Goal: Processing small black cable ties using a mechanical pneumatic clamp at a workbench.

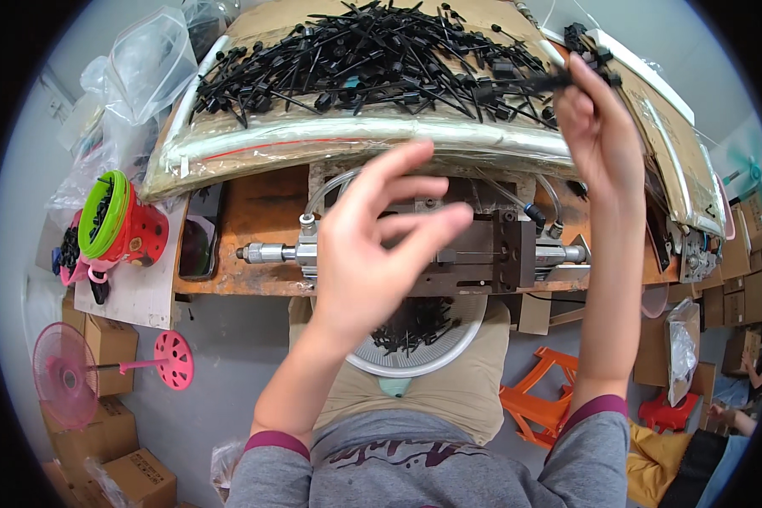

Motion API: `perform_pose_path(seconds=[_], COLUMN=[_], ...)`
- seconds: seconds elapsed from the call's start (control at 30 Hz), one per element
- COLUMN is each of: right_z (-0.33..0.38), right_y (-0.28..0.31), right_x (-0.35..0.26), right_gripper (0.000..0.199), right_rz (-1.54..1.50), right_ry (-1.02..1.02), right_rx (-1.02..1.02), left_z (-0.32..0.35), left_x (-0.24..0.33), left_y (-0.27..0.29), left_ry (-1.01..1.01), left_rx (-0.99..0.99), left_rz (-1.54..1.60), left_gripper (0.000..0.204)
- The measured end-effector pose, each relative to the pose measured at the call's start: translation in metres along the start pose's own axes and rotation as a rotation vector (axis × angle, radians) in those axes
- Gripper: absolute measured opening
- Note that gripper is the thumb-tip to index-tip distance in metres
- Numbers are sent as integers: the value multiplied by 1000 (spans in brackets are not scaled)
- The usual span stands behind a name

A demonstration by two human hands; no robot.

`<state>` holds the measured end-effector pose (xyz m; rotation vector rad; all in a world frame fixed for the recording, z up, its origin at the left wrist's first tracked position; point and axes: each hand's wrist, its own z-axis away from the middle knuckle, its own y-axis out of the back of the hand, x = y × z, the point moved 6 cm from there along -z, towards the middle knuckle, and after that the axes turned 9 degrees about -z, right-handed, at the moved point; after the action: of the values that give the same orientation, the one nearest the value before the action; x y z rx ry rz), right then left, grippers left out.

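Observation:
My right hand (597, 127) is raised at the right end of the heap, thumb and fingers pinched on a black cable tie (547, 83) that points left. Its outline is blurred. A large heap of similar black cable ties (372, 55) with chunky heads lies on a padded cardboard tray. My left hand (371, 241) hovers over the dark metal fixture (474, 275), fingers spread and holding nothing. It hides the fixture's left part. A white basket (415, 370) on my lap, below the fixture, holds small black pieces.
Air cylinders (271, 252) with clear hoses flank the fixture on the orange-brown bench (254, 203). A red bucket with green rim (148, 229) stands at left. Below are a pink fan (66, 372), cartons (135, 478) and an orange stool (538, 402). Another person sits at lower right.

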<state>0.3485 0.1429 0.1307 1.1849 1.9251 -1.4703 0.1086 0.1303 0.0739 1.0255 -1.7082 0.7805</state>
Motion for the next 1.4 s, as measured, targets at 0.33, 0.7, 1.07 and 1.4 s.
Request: perform_pose_path(seconds=[0.33,0.7,1.07,1.4], right_z=[63,6,-50,-51], right_y=[1,29,19,44], right_x=[41,-1,26,-18], right_gripper=[18,17,31,17], right_rz=[-234,262,1876,1309], right_ry=[-27,288,455,285], right_rx=[331,309,-377,45], left_z=[-13,11,80,69], left_x=[-8,7,-38,-44], left_y=[-12,4,-21,-28], left_ry=[78,-205,-452,-442], left_rx=[-59,-118,-190,-263], left_rz=[59,-181,-1053,-1147], left_gripper=[30,30,25,23])
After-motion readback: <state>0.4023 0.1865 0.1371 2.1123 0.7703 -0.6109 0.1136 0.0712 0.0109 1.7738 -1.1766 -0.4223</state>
